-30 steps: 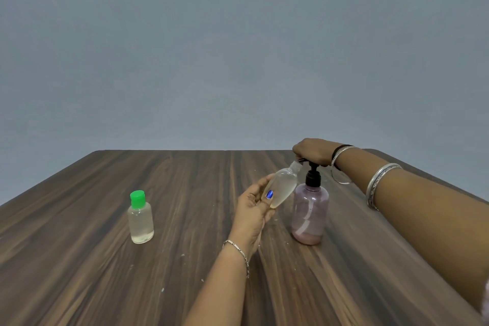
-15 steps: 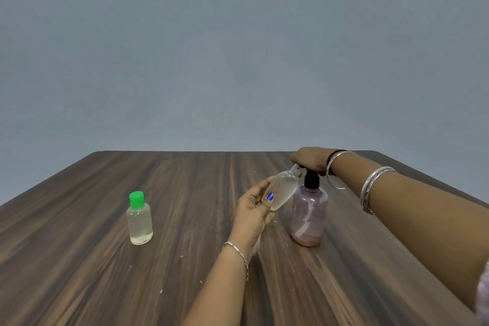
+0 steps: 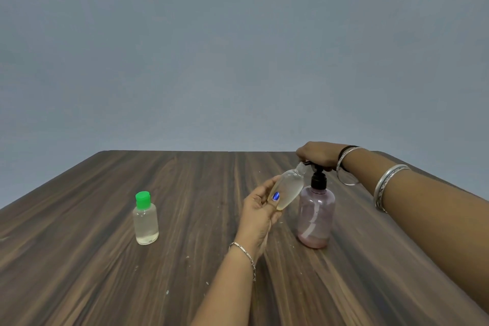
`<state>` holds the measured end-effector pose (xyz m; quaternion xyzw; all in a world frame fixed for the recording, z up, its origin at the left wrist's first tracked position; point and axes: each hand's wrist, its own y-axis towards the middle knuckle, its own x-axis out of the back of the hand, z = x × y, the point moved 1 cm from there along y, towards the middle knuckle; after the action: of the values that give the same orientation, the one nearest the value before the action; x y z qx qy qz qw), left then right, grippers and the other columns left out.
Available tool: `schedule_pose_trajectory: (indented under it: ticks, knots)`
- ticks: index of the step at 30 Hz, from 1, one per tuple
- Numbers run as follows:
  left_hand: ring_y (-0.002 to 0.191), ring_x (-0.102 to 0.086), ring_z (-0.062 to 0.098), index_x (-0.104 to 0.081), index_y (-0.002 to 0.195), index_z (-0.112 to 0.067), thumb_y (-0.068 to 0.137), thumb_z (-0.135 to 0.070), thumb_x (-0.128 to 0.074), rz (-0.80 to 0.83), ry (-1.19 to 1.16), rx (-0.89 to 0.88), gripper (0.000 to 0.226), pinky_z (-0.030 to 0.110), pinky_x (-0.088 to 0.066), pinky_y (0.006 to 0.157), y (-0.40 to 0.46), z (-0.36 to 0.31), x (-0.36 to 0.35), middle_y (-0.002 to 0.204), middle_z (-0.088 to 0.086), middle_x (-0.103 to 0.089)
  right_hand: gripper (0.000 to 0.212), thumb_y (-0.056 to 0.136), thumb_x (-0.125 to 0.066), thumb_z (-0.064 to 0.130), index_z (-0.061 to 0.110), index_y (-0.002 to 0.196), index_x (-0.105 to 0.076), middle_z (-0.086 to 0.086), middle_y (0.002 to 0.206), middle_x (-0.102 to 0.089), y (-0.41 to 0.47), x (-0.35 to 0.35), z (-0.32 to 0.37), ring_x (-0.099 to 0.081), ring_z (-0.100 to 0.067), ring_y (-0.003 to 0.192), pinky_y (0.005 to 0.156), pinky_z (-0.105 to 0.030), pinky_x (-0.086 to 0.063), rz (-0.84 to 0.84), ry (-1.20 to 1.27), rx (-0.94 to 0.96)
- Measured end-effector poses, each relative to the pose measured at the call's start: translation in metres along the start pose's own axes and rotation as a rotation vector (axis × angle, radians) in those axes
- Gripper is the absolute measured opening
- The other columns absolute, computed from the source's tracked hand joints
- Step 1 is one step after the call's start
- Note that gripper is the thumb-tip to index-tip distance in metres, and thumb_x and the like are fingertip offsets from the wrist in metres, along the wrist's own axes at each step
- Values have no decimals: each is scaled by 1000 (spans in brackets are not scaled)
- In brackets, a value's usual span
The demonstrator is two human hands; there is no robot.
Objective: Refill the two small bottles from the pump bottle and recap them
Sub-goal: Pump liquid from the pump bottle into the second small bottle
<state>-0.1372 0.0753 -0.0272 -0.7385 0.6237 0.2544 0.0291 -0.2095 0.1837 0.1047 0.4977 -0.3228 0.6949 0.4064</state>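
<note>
dark wood-grain surface fills the lower view, tiny pale specks scattered on it; plain grey-blue wall rises just behind the surface's far edge.

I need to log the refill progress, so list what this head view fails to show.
- Pump head: covered by the right hand on the pump bottle.
- Mouth of the tilted small bottle, which the left hand grips: too small and blurred to tell whether liquid enters.
- That bottle's cap: nowhere in view.
- Green-capped bottle: exact fill level unclear through the clear plastic.
</note>
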Motion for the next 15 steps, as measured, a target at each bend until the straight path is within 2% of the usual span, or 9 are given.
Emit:
schedule_pose_trajectory:
  ticks: [7,11,13,15]
  knots:
    - [99,-65,8,-64,102,-22,90,5,-49,1,3,15,34,26,-52,85,-1,0,1,105,-7,-70,38,94,-33,4,12,57,-32,-2,57,-34,-2,-9,-4,-24,-16,50,46,-21,-21,-18,-1,-69]
    - [104,-64,12,-64,103,-23,90,5,-50,-6,22,30,34,29,-52,87,-3,1,1,109,-4,-69,39,93,-35,-2,14,59,-23,-1,62,-27,2,-16,-5,-19,-13,52,39,-13,-25,-22,41,-144]
    - [106,-64,13,-64,105,-22,90,5,-50,-4,22,26,34,29,-52,88,-3,1,1,111,-3,-68,39,97,-33,5,15,60,-29,1,65,-35,6,-14,-5,-29,-11,54,46,-11,-30,1,14,-131]
    - [105,-64,14,-65,104,-22,89,5,-50,-7,18,22,33,29,-52,88,-3,1,1,109,-3,-69,38,98,-31,10,16,60,-32,-2,68,-38,7,-12,-6,-31,-11,54,51,-19,-29,24,-25,-103]
